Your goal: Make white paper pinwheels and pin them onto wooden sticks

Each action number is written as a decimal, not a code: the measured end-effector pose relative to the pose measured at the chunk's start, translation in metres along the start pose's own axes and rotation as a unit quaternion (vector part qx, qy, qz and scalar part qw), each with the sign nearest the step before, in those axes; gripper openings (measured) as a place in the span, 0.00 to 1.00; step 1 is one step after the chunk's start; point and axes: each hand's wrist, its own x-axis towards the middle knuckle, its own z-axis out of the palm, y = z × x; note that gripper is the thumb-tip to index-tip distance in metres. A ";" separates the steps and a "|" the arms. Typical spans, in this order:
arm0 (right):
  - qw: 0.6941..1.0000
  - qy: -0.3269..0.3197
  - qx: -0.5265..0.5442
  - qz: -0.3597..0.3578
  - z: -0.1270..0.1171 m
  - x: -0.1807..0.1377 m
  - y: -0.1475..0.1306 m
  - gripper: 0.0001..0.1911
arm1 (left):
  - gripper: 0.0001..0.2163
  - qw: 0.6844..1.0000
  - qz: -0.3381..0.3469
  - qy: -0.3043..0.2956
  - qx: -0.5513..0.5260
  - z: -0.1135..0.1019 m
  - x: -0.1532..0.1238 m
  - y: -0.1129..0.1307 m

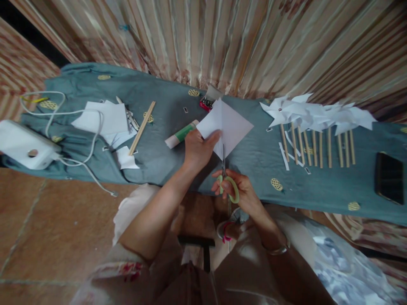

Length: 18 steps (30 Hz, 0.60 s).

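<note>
My left hand (201, 148) pinches a white square of paper (233, 123) by its left side, thumb on top. The sheet is turned like a diamond and carries a crease down its middle. My right hand (238, 186) has its fingers in the loops of light green scissors (234, 189). The scissor blades meet the paper's near corner, along the crease. A green and white tube (182, 134) lies just left of my left hand. Behind the paper stands an opened small red box (206, 103) of tiny metal pieces.
White paper pinwheels (321, 112) on several wooden sticks (314, 148) lie at the right, with paper strips (284, 156) and a black phone (389, 178). At the left are paper sheets (106, 117), loose sticks (142, 128) and a white power bank (27, 144) with cables. A pleated curtain (203, 42) hangs behind.
</note>
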 end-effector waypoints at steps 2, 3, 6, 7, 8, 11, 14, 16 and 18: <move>1.000 -0.003 0.003 -0.001 0.000 0.000 0.000 0.23 | 0.11 1.000 0.001 0.000 0.002 0.000 0.000 0.002; 1.000 -0.005 0.005 -0.002 0.000 0.000 0.000 0.23 | 0.11 1.000 0.001 0.000 0.005 0.000 0.000 0.002; 1.000 -0.002 0.003 -0.003 0.000 0.001 0.000 0.23 | 0.11 1.000 0.008 -0.007 0.015 -0.001 0.000 0.000; 1.000 0.000 0.002 -0.003 0.000 0.001 -0.001 0.23 | 0.11 1.000 0.014 -0.009 0.017 -0.001 0.000 -0.002; 1.000 0.002 0.002 -0.002 0.000 0.000 -0.001 0.23 | 0.11 1.000 0.020 -0.010 0.018 -0.001 0.000 -0.004; 1.000 0.007 0.011 -0.002 0.000 0.001 -0.001 0.23 | 0.11 0.999 0.032 -0.013 0.014 -0.001 0.000 -0.007; 1.000 0.008 0.025 -0.002 0.001 0.001 0.000 0.22 | 0.10 0.999 0.031 -0.010 0.011 -0.001 0.000 -0.008; 0.999 0.008 0.034 0.002 0.002 0.001 0.000 0.22 | 0.10 1.000 0.020 -0.003 0.014 -0.001 0.000 -0.007; 0.999 0.008 0.039 0.008 0.003 0.002 -0.001 0.22 | 0.10 1.000 0.015 0.000 0.014 -0.002 0.000 -0.006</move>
